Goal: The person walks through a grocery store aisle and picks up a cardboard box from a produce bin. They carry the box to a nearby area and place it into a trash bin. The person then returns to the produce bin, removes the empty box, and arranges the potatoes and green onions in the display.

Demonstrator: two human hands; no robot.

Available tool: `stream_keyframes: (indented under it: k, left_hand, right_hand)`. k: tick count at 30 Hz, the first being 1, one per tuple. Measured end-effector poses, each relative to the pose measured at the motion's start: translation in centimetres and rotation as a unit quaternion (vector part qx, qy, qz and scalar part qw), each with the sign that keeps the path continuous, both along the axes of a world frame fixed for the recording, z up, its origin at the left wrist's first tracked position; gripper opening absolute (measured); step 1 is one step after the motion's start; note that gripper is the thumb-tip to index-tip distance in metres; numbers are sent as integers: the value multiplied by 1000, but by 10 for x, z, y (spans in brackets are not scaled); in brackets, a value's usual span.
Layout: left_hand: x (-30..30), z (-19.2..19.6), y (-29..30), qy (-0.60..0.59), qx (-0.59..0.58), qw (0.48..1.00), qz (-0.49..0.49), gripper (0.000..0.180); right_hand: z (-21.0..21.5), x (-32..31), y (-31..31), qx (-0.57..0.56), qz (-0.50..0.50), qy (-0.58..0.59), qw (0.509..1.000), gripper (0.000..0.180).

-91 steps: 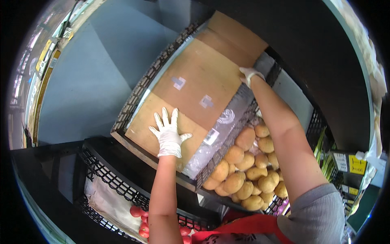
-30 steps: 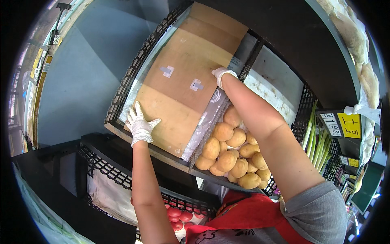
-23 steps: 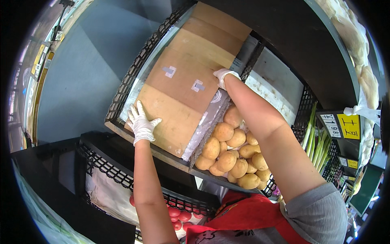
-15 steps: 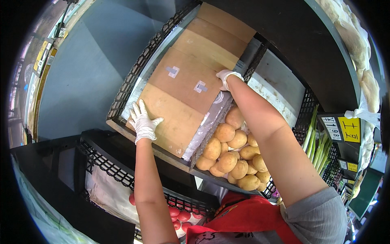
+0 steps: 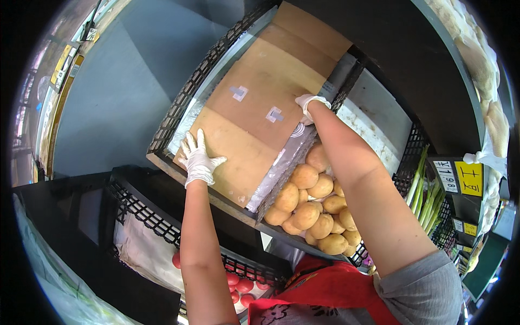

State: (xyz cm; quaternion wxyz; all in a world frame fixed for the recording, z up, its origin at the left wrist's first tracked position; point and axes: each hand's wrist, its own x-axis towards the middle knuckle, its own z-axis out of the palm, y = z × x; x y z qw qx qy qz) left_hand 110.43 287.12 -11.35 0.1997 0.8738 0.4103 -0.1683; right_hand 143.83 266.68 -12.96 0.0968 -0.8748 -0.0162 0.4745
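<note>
A long sheet of brown cardboard, creased across and marked with two taped white labels, lies in a black plastic crate. Near its left edge rests my left hand in a white glove, palm down with the fingers spread. My right hand, gloved too, grips the sheet's right edge with bent fingers; some fingertips are hidden. Silvery plastic wrap shows along the sheet's right side. Beside it, under my right forearm, is a heap of potatoes.
Lower left, a crate with a pale liner holds red tomatoes. Green onions stand at the right beside yellow and white price signs. Netted pale goods hang along the right rim. A grey panel spans the upper left.
The whole view has shifted slightly, so crate and cardboard appear a little further right. Both hands keep their places on the cardboard.
</note>
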Motion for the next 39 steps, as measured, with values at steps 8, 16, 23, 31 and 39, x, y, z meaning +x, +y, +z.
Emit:
stream_keyframes:
  k: [8,16,23,31,39]
  left_hand:
    - [9,8,-6,-11,-7,1000,13,129]
    - [13,6,-6,-8,1,1000,4,129]
    - [10,2,-5,-19,1,1000,11,129]
    - [12,7,-5,-3,-8,1000,20,128]
    - [19,4,-7,-6,-6,1000,4,127]
  right_hand:
    - [15,-1,0,-23,-169,25,985,40]
    - [-56,47,-15,-51,-350,234,906,38]
    - [-32,31,-8,-65,-120,93,986,46]
    - [5,9,-3,-7,-86,24,996,48]
    - [-31,35,-19,10,-88,87,992,43]
